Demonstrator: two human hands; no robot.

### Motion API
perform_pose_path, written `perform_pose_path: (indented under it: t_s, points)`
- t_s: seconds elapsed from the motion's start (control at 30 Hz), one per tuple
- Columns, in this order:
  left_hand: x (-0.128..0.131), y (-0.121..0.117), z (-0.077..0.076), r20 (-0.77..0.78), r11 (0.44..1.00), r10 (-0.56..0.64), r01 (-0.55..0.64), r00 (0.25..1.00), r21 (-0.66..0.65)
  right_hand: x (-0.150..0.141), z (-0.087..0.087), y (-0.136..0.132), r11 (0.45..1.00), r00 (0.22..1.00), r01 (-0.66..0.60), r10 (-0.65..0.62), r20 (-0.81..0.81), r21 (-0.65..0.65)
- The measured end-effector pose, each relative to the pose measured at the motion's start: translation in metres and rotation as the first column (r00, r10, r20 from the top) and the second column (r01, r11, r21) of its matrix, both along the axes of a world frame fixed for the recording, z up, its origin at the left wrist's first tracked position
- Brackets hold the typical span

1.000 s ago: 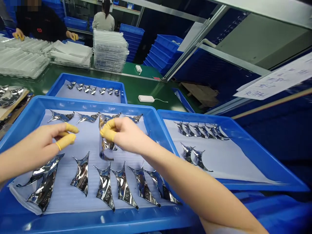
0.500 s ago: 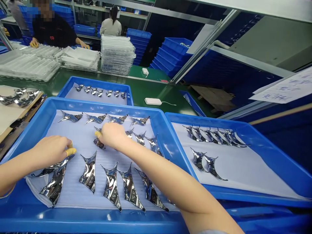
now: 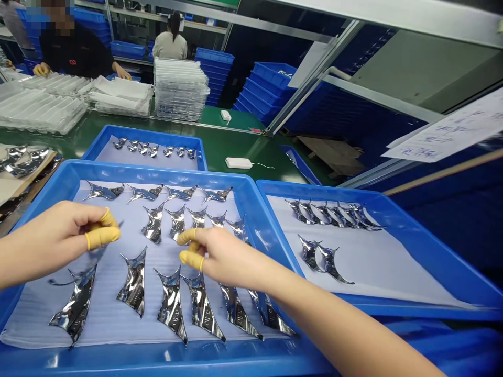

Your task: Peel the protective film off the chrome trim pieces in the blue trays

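My left hand (image 3: 74,238), yellow finger cots on thumb and index finger, pinches a shiny chrome part over the left side of a blue tray (image 3: 251,191). That part is smeared by motion and mostly hidden by the hand. Below it lies another curved, pointed chrome part (image 3: 76,306). Near the tray's middle, my right hand (image 3: 214,251) has its cotted thumb and index finger apart, with nothing between them. Its fingertips are close to a chrome part (image 3: 177,222) of the second row. A chrome part (image 3: 154,222) lies left of it, and several more lie in rows on the white liner.
Another blue tray (image 3: 377,251) with chrome parts adjoins on the right. A smaller tray (image 3: 157,165) holds little chrome pieces behind. A white box with a cord (image 3: 238,163) sits on the green table. Clear plastic trays (image 3: 181,89) are stacked farther back, near a co-worker (image 3: 74,50).
My right hand has let go of a second-row chrome part and moved right and nearer me, its fingers parting. My left hand has risen slightly with a chrome part. The view has shifted slightly.
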State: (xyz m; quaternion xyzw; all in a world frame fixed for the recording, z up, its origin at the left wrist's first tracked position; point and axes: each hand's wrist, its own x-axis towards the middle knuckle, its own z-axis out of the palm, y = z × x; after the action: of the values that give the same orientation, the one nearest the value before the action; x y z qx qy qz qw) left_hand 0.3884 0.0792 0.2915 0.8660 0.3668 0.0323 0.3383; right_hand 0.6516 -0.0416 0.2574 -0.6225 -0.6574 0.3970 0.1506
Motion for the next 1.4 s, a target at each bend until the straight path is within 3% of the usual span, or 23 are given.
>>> perform_pose_path:
  t_s: [0.1,0.17,0.23,0.37,0.5,0.63,0.73,0.83,1.0,1.23,1.4]
  points:
    - [0.027,-0.017,0.005,0.287,0.944,-0.011,0.104,0.958,-0.313,-0.008,-0.003,-0.012,0.995,0.945,-0.046,0.072,-0.319,0.089]
    - [0.041,-0.03,-0.003,0.419,0.846,0.093,0.151,0.903,-0.512,-0.013,-0.008,-0.018,0.986,0.859,-0.05,0.124,-0.497,0.159]
    - [0.049,-0.04,-0.015,0.446,0.734,0.196,0.171,0.873,-0.657,-0.015,-0.013,-0.023,0.986,0.764,-0.054,0.143,-0.629,0.159]
    - [0.048,-0.047,-0.029,0.42,0.606,0.311,0.162,0.853,-0.779,-0.015,-0.022,-0.026,0.989,0.672,-0.066,0.142,-0.727,0.132]
    - [0.041,-0.048,-0.031,0.408,0.558,0.332,0.172,0.851,-0.812,-0.014,-0.025,-0.026,0.966,0.662,-0.063,0.229,-0.713,0.252]
    - [0.04,-0.05,-0.034,0.396,0.588,0.358,0.126,0.846,-0.799,-0.02,-0.031,-0.029,0.917,0.708,-0.017,0.292,-0.643,0.398]
    - [0.038,-0.052,-0.034,0.402,0.662,0.331,0.094,0.853,-0.743,-0.024,-0.034,-0.033,0.851,0.784,0.058,0.285,-0.552,0.522]
    - [0.035,-0.052,-0.032,0.387,0.736,0.254,0.083,0.886,-0.672,-0.025,-0.03,-0.035,0.808,0.768,0.159,0.259,-0.585,0.567]
    - [0.034,-0.053,-0.029,0.402,0.813,0.079,0.175,0.912,-0.556,-0.024,-0.023,-0.035,0.855,0.658,0.21,0.236,-0.715,0.474]
    - [0.035,-0.056,-0.034,0.382,0.816,0.092,0.15,0.92,-0.558,-0.025,-0.025,-0.038,0.961,0.603,0.142,0.107,-0.79,0.239]
    - [0.035,-0.057,-0.036,0.371,0.812,0.109,0.133,0.922,-0.568,-0.026,-0.024,-0.036,0.931,0.588,0.148,0.188,-0.786,0.334]
